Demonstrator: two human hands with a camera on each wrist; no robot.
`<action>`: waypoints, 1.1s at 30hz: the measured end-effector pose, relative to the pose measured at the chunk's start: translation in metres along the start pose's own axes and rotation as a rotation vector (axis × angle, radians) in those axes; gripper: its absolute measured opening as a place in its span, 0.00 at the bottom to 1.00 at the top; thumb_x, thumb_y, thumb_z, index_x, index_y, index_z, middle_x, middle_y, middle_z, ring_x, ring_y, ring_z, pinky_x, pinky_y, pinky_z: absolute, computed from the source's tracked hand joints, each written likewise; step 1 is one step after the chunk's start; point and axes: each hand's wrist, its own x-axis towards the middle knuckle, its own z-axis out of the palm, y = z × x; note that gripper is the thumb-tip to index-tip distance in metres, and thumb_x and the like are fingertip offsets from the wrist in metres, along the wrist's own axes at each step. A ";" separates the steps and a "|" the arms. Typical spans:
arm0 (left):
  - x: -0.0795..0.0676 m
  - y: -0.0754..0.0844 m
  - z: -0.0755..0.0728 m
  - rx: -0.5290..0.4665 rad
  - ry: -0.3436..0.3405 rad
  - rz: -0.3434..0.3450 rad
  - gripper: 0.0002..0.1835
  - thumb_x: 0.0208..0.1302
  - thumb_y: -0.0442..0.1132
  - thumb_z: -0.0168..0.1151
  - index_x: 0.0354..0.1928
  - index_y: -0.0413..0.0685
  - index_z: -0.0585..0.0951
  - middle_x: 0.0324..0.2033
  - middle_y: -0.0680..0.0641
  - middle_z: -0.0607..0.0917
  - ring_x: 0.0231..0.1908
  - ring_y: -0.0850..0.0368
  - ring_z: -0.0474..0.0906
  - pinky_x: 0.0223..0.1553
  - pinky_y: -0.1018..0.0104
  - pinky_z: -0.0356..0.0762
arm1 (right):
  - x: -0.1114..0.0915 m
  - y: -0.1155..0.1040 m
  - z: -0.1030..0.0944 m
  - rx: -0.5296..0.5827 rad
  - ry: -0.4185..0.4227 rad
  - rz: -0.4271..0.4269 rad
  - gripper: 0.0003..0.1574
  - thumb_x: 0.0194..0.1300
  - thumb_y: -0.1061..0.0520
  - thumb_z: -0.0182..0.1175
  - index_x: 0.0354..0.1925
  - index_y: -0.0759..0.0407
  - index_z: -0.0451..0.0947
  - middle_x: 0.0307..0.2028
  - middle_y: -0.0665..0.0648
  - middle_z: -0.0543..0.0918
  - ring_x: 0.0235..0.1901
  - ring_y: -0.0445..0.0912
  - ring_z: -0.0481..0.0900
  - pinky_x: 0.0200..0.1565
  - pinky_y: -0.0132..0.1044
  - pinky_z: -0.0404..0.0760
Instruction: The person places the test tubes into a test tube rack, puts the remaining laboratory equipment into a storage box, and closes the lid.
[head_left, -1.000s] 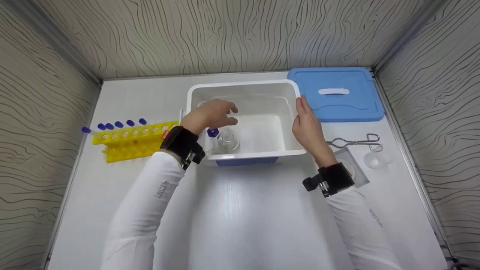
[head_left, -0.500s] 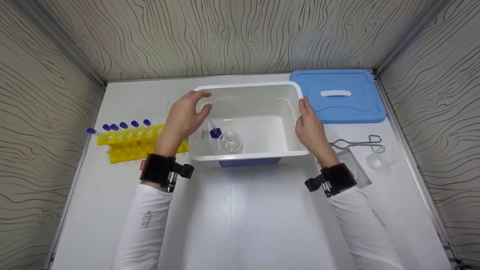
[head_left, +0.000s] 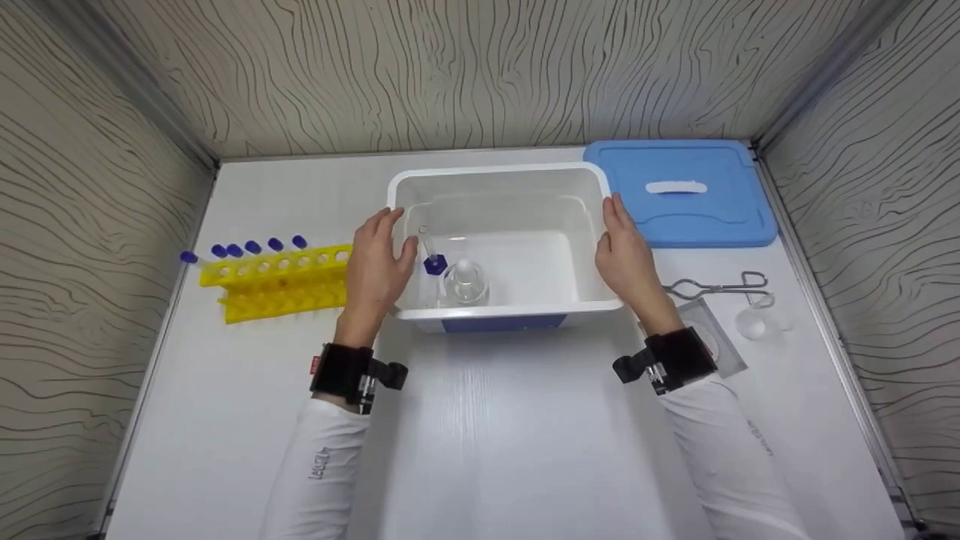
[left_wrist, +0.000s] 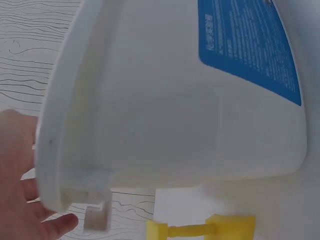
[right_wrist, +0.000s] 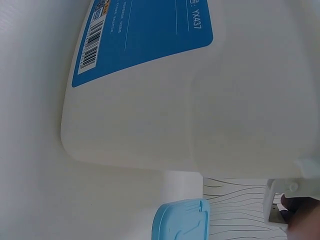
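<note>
A white storage bin [head_left: 517, 310] stands on the table, its top uncovered. Within it, at the left, are a clear glass flask [head_left: 466, 285] and a clear piece with a purple hexagonal base [head_left: 435, 264]. My left hand [head_left: 375, 266] is at the bin's left rim, fingers spread and thumb tip over the edge; in the left wrist view its fingers reach past a white latch [left_wrist: 97, 217]. At the right rim, my right hand [head_left: 626, 259] holds the bin by its side. Only its fingertips [right_wrist: 295, 202] show behind the right latch in the right wrist view.
Left of the bin stands a yellow test-tube rack [head_left: 281, 281] with several purple-capped tubes [head_left: 253, 246] behind it. At right lie a blue lid [head_left: 682, 217], metal tongs [head_left: 720, 287], a small clear glass vessel [head_left: 752, 322] and a grey square sheet [head_left: 720, 345].
My left hand has come out of the bin, swung left and settled at its left rim. The right hand has stayed at the right rim.
</note>
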 end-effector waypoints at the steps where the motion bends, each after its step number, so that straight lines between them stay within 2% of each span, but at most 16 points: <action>1: 0.000 -0.001 0.003 -0.002 0.001 -0.018 0.29 0.71 0.46 0.57 0.71 0.46 0.69 0.72 0.38 0.67 0.71 0.41 0.65 0.73 0.48 0.64 | 0.000 0.000 0.000 -0.001 0.000 0.001 0.36 0.72 0.66 0.39 0.75 0.72 0.48 0.78 0.70 0.47 0.77 0.64 0.48 0.76 0.56 0.54; 6: -0.001 -0.006 0.015 -0.027 0.020 -0.069 0.30 0.72 0.41 0.52 0.74 0.43 0.62 0.75 0.36 0.61 0.73 0.40 0.61 0.75 0.48 0.60 | -0.001 0.000 -0.001 0.012 0.003 -0.003 0.36 0.71 0.66 0.39 0.75 0.72 0.48 0.77 0.70 0.47 0.77 0.64 0.48 0.76 0.57 0.54; 11: -0.002 -0.010 0.022 -0.073 0.060 -0.062 0.28 0.73 0.33 0.48 0.73 0.39 0.64 0.72 0.35 0.66 0.72 0.41 0.63 0.76 0.50 0.59 | -0.002 0.001 -0.002 0.027 0.010 0.002 0.36 0.72 0.66 0.39 0.75 0.72 0.48 0.77 0.70 0.47 0.76 0.65 0.49 0.75 0.58 0.54; 16: -0.002 -0.012 0.022 -0.070 0.086 -0.041 0.27 0.72 0.32 0.47 0.72 0.38 0.66 0.67 0.33 0.72 0.70 0.41 0.66 0.76 0.51 0.60 | -0.001 0.002 -0.002 0.056 0.010 0.013 0.36 0.72 0.65 0.39 0.75 0.70 0.49 0.78 0.68 0.48 0.76 0.64 0.50 0.75 0.58 0.56; 24: -0.001 -0.011 0.022 -0.079 0.093 -0.034 0.27 0.71 0.31 0.49 0.71 0.37 0.66 0.66 0.32 0.73 0.69 0.40 0.67 0.75 0.51 0.60 | -0.001 0.006 -0.006 0.169 0.038 0.017 0.36 0.71 0.61 0.47 0.74 0.67 0.56 0.77 0.69 0.52 0.76 0.63 0.51 0.76 0.56 0.54; 27: -0.002 -0.012 0.021 -0.074 0.107 -0.035 0.27 0.70 0.30 0.49 0.71 0.36 0.67 0.65 0.32 0.74 0.69 0.39 0.68 0.75 0.51 0.61 | -0.003 0.007 -0.009 0.204 0.041 0.008 0.34 0.72 0.60 0.48 0.73 0.66 0.59 0.77 0.69 0.53 0.76 0.64 0.53 0.76 0.56 0.57; 33: -0.001 -0.012 0.021 -0.071 0.097 -0.033 0.27 0.71 0.31 0.48 0.71 0.37 0.67 0.65 0.32 0.74 0.68 0.39 0.68 0.75 0.51 0.61 | -0.011 0.019 -0.016 0.212 0.121 0.011 0.32 0.73 0.56 0.50 0.71 0.65 0.64 0.75 0.67 0.59 0.75 0.63 0.55 0.75 0.58 0.58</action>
